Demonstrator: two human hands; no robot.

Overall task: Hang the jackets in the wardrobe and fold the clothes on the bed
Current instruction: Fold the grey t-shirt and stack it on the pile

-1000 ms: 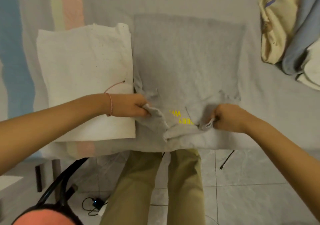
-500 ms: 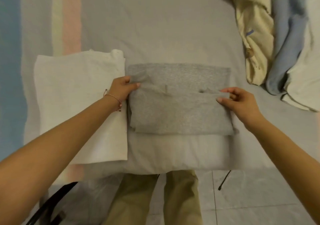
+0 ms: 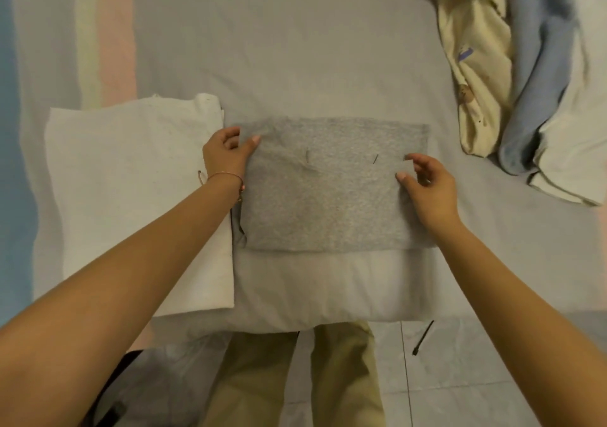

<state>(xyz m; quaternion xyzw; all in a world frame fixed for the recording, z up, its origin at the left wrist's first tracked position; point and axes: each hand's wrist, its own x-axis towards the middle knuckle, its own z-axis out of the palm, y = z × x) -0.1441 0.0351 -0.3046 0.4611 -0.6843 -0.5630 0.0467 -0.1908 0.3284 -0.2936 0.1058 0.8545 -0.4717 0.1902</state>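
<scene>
Bedsheet (image 3: pixel 295 49) stripes of blue, yellow and pink run well to the left of the left hand (image 3: pixel 226 155). Just beside that hand's outer edge lies a white garment (image 3: pixel 131 203), folded flat, with the forearm crossing its near right corner. A thin bracelet (image 3: pixel 226 175) circles the left wrist. The left hand sits at the far left corner of the grey shirt (image 3: pixel 328 203): its thumb tip touches the cloth, and its fingers bend loosely and grip nothing. The grey shirt lies between the two hands, folded into a flat rectangle on the bed. The right hand (image 3: pixel 427 187) pinches a small flap at the shirt's right edge between thumb and forefinger. Well to the right of it and farther away, unfolded clothes lie heaped: a cream garment (image 3: pixel 476 65), a blue garment (image 3: pixel 538 81) and a white cloth (image 3: pixel 574 150). Below the hands, khaki trousers (image 3: pixel 335 377) stand on tiled floor (image 3: pixel 460 377).
</scene>
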